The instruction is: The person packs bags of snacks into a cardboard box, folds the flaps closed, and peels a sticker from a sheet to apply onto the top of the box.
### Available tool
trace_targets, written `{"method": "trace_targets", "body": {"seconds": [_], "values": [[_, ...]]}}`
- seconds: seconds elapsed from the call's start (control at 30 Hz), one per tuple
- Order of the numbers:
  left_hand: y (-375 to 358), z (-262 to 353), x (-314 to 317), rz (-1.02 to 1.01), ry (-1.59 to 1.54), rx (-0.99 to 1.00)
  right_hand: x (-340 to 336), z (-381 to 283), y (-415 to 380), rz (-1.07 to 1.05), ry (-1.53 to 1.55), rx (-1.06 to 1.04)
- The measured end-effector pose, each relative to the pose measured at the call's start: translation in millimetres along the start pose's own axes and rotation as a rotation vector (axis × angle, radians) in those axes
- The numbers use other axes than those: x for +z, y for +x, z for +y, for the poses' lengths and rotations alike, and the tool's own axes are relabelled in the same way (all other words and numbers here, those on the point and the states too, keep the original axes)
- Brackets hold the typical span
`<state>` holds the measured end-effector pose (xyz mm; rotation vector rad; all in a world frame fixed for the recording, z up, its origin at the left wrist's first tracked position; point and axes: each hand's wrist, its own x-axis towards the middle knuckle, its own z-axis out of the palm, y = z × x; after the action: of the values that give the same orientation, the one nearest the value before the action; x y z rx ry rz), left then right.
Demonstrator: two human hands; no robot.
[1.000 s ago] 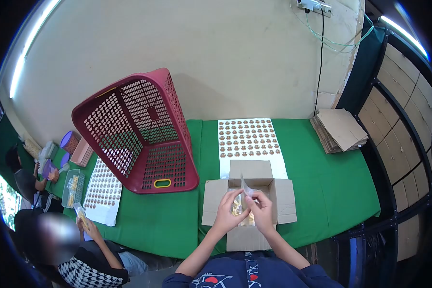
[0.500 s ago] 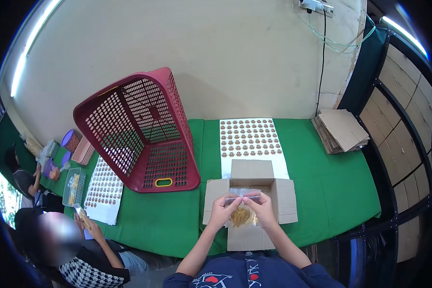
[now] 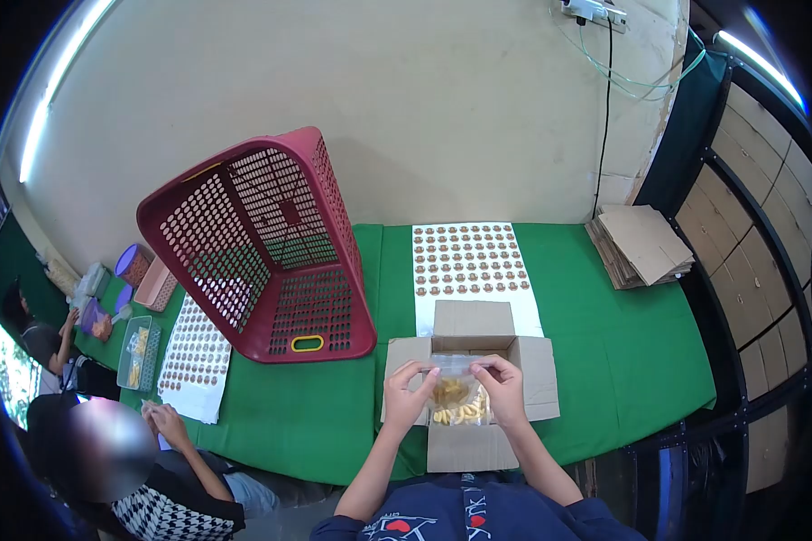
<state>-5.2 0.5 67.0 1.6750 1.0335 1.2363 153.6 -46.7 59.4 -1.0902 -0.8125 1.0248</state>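
Both of my hands hold a clear plastic bag (image 3: 454,364) by its top corners, above an open cardboard box (image 3: 537,365). My left hand (image 3: 408,397) pinches the left corner, and my right hand (image 3: 503,389) pinches the right one. Yellowish pieces show through the bag's lower part. Below it, inside the box, lie more yellow pieces (image 3: 465,413), seemingly in clear packs. The box flaps are folded outward. Just behind the box lies a white sheet of round stickers (image 3: 469,257).
A large red basket (image 3: 311,311) lies on its side at left on the green cloth (image 3: 618,361). Flattened cardboard (image 3: 641,243) is stacked at the right. Another sticker sheet (image 3: 194,356) and a green basket (image 3: 141,356) are farther left, near a seated person (image 3: 167,487).
My hands have moved apart along the bag's top edge, and the bag now hangs flatter between them. The person at left has brought their hands together and lowered the pack they held.
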Motion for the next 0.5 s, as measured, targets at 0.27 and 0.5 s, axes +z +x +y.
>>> {"method": "trace_targets", "body": {"seconds": [0.27,0.5], "values": [[0,-9,-4,-0.021,-0.058,-0.041,-5,-2,2,-0.017,-0.012,-0.017],[2,-27,-7,-0.026,-0.180,-0.100,-18,-1,6,0.111,-0.024,-0.008]]}}
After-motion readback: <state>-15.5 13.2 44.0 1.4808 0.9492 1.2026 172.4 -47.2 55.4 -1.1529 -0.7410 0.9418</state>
